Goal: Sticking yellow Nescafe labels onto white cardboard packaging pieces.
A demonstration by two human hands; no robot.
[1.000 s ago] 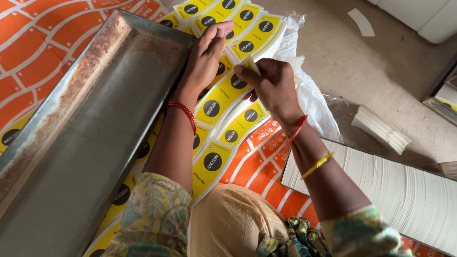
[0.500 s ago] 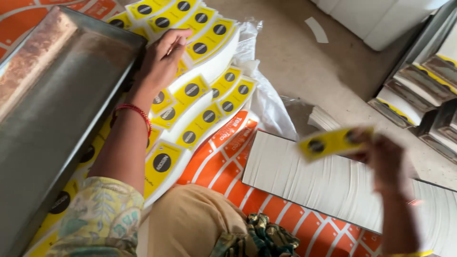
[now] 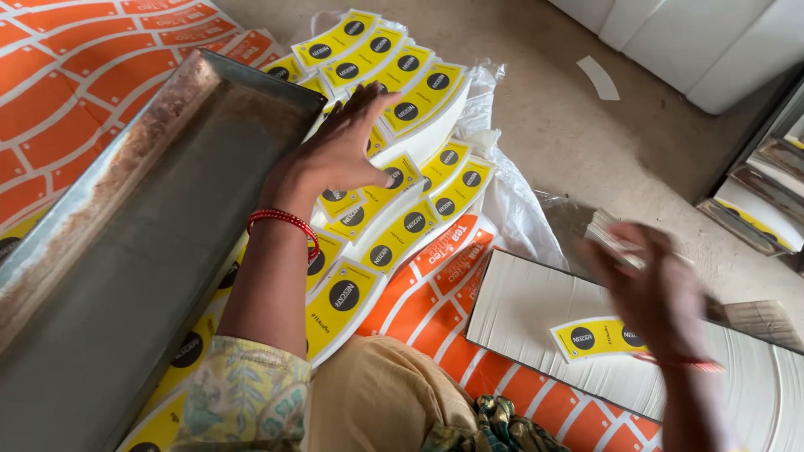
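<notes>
The person's left hand (image 3: 335,155) lies flat, fingers spread wide, pressing down on the fanned stacks of yellow labels (image 3: 394,230); nothing is pinched in that grip, it only rests on the top sheets. A red bangle (image 3: 285,222) circles the wrist. Just to the left of this hand runs a long, rusty metal tray (image 3: 142,226), tilted over the pile and touching the labels along its edge. Beyond the fingertips more yellow stacks fan out over a clear plastic sheet (image 3: 502,197).

The right hand (image 3: 657,289) is blurred, hovering well apart from the left; its fingers look loosely open and I cannot tell whether anything is held. Just under and to the left of it a single yellow label (image 3: 599,337) lies on top of a stack of white curved card blanks (image 3: 536,314). Between the two hands, orange printed sheets (image 3: 435,310) show beneath the piles, on the floor (image 3: 586,142).
</notes>
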